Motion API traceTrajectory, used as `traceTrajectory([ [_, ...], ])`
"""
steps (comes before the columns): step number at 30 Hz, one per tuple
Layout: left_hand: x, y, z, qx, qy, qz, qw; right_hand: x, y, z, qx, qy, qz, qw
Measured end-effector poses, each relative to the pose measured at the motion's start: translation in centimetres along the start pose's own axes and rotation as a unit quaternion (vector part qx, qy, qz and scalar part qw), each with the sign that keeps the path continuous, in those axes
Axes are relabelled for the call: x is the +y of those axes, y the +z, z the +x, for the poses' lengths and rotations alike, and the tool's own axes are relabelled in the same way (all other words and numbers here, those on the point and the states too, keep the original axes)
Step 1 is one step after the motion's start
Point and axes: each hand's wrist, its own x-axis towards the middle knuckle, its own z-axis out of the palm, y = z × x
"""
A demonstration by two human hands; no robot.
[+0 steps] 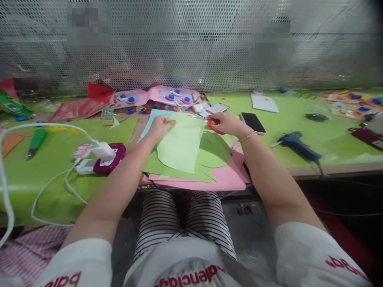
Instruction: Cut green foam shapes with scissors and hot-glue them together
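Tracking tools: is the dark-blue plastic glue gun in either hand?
No, the glue gun lies on the green tabletop, apart from the left hand and right hand.

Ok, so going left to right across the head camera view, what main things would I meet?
Green-handled cutter, purple power socket block, pale green sheet, right hand, black-screened phone, dark blue glue gun.

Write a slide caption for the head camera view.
Left hand holds pale green paper while the right hand holds red-handled scissors at its edge, over a green table.
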Motion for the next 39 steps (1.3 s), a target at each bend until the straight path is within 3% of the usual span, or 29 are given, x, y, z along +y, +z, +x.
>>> traceTrajectory([
  [6, -2.4, 0.1, 1.6, -0.019, 0.060, 0.004, 0.998, -0.1, 0.0, -0.1, 0.000, -0.004, 0.001, 1.000],
  [30, -3.6, 0.5, 2.4, -0.054, 0.070, -0.024, 0.996, 0.3, 0.4, 0.2, -0.018, 0.002, -0.024, 1.000],
  [35, -3.7, 0.5, 2.3, -0.052, 0.056, -0.055, 0.996, 0.2, 0.3, 0.1, 0.003, 0.022, -0.004, 1.000],
  [39, -3.1, 0.5, 2.1, -0.031, 0.026, -0.086, 0.995, -0.1, 0.2, 0.1, 0.060, 0.049, 0.063, 0.995],
])
